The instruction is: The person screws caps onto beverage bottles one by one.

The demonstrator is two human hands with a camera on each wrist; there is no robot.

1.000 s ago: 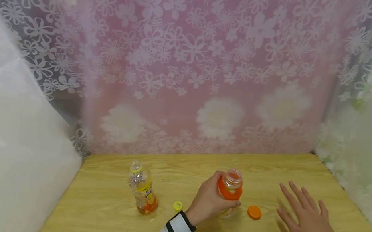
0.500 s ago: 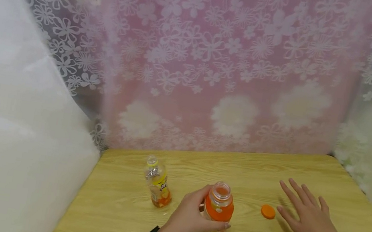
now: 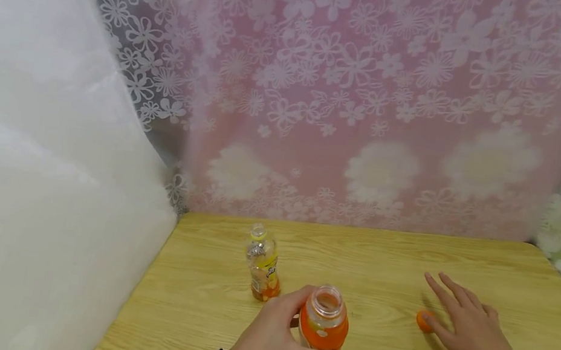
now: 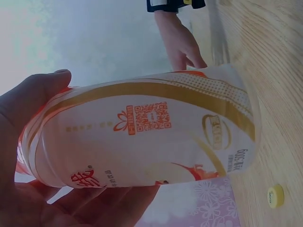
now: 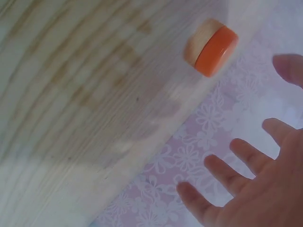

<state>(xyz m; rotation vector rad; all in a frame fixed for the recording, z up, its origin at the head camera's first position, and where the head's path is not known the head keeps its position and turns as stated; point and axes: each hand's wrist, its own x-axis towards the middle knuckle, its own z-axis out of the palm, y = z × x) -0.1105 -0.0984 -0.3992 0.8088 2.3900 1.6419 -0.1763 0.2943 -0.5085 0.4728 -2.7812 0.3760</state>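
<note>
My left hand grips an uncapped plastic bottle, its thumb and fingers wrapped around the orange-topped label. The bottle's mouth is uncovered and faces up. In the left wrist view its white label shows a printed code and a gold band. To the right, my right hand hovers low over the table with its fingers spread and nothing held. An orange cap lies under its thumb in the head view. In the right wrist view the orange cap stands apart from the fingers.
A second uncapped bottle with a yellow label and a little orange content stands behind my left hand. A yellow cap lies on the wooden table, hidden in the head view. Flower-patterned sheets enclose the table's back and sides.
The head view has turned left. My left hand has carried the bottle left and nearer to me, covering the yellow cap. My right hand has shifted left, over the orange cap.
</note>
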